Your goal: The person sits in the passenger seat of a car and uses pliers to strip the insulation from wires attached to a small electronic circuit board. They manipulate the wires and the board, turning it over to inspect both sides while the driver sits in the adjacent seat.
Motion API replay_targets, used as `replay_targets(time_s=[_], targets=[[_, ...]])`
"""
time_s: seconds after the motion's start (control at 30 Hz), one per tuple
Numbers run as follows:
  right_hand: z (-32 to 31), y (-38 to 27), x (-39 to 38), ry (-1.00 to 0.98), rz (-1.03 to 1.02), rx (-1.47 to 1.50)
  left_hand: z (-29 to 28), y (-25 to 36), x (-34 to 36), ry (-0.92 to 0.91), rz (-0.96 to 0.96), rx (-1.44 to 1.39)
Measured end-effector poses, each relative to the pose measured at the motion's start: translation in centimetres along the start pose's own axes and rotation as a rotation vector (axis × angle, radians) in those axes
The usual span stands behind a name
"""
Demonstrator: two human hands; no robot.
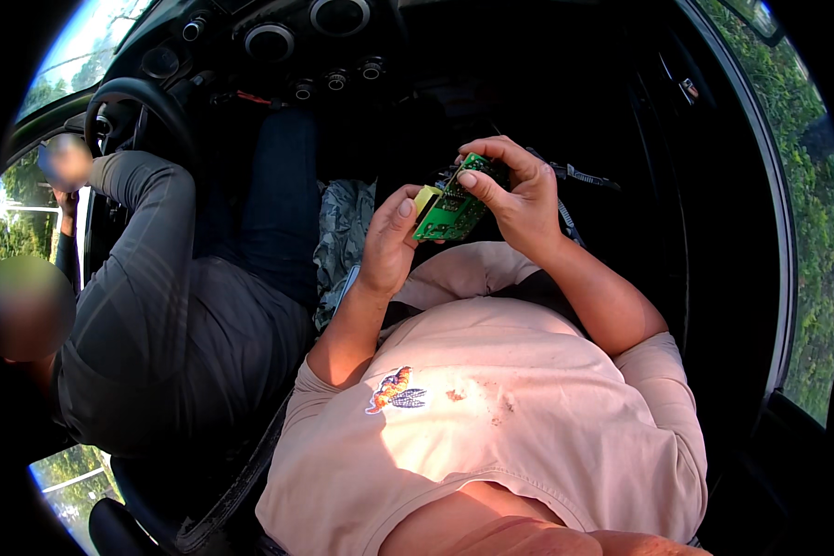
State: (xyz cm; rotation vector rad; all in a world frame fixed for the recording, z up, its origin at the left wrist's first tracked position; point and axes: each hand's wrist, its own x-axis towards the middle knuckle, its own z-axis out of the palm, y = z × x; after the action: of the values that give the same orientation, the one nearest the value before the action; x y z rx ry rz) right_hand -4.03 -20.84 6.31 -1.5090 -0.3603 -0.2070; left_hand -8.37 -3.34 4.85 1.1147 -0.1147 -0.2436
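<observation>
A green circuit board (448,215) is held up above my lap, tilted, between both hands. My left hand (391,236) grips its left end, with the thumb beside a yellow block-shaped part (425,197) on the board. At the upper right end, my right hand (521,193) pinches the board, thumb on the near face and fingers curled over the top edge. Small dark components cover part of the visible face. The fingers behind the board are mostly hidden.
Inside a vehicle, another person in a grey top (148,306) sits to my left, near the steering wheel (144,107). Camouflage-patterned cloth (345,222) lies between us. Dashboard knobs (336,81) are ahead, and a door with a window (797,232) is on my right.
</observation>
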Motion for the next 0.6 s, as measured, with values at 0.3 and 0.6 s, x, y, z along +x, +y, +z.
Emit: replay_targets(time_s=[0.3, 0.6], targets=[[-0.08, 0.27, 0.12, -0.003, -0.002, 0.071, -0.21, -0.05, -0.01, -0.003, 0.009, -0.008], [-0.22, 0.11, 0.15, -0.035, -0.02, 0.041, -0.28, -0.05, 0.05, -0.007, 0.011, -0.017]])
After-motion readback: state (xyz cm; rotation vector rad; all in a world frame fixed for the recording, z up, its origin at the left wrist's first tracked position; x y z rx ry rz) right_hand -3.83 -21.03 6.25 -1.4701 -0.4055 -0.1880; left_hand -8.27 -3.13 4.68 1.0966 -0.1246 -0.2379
